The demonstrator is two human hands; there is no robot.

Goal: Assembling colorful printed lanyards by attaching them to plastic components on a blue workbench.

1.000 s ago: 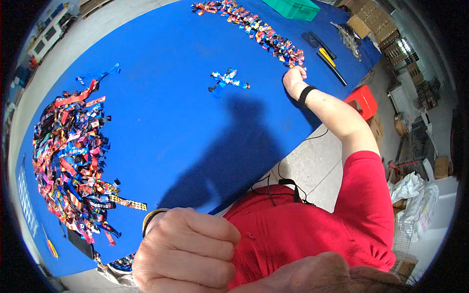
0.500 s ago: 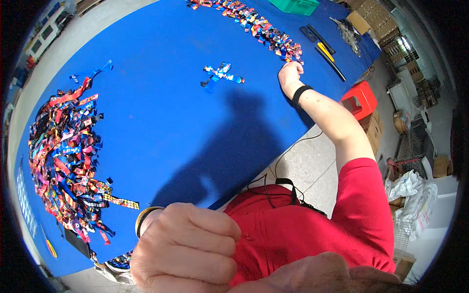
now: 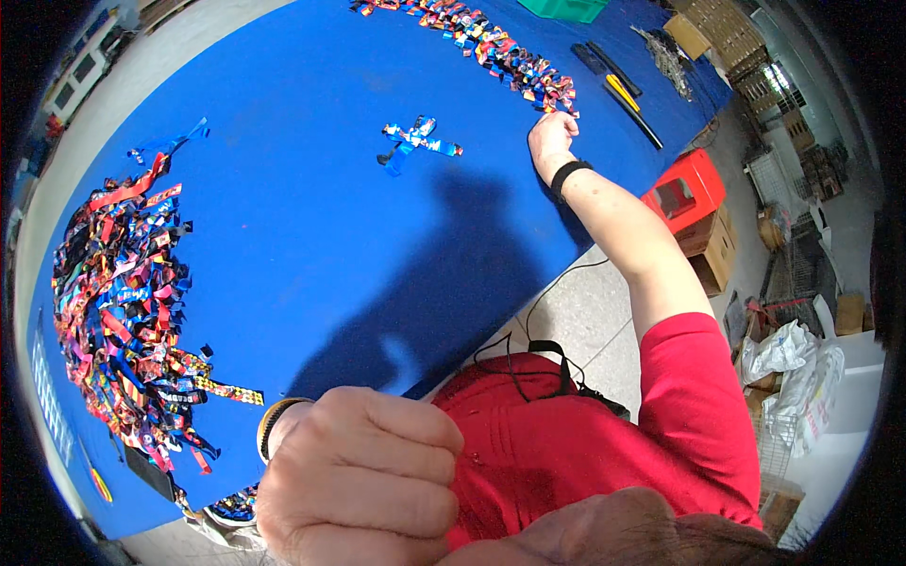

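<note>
My left hand [image 3: 363,472] is a closed fist, large and close at the lower middle. Its palm side is hidden, so I cannot tell what it holds, if anything. Out at the upper right, my right hand [image 3: 552,141] rests low over the blue table [image 3: 283,226] with its fingers curled. It is at the near end of a long row of colourful printed fabric strips [image 3: 514,68]; whatever is in its fingers is hidden. A few blue printed strips [image 3: 415,143] lie crossed in the middle of the table. A big heap of multicoloured strips [image 3: 123,321] covers the left side.
Black and yellow tools [image 3: 623,94] lie right of the row, near a tangled silvery bundle [image 3: 665,61]. A green crate [image 3: 566,8] stands at the far edge. Beside the table are a red bin [image 3: 687,189], cartons [image 3: 717,250] and white plastic bags [image 3: 788,368]. A dark cable [image 3: 543,302] hangs by the near edge.
The whole view has shifted slightly, so the table things sit a little further left. Both hands stay closed, the right one still at the row's near end.
</note>
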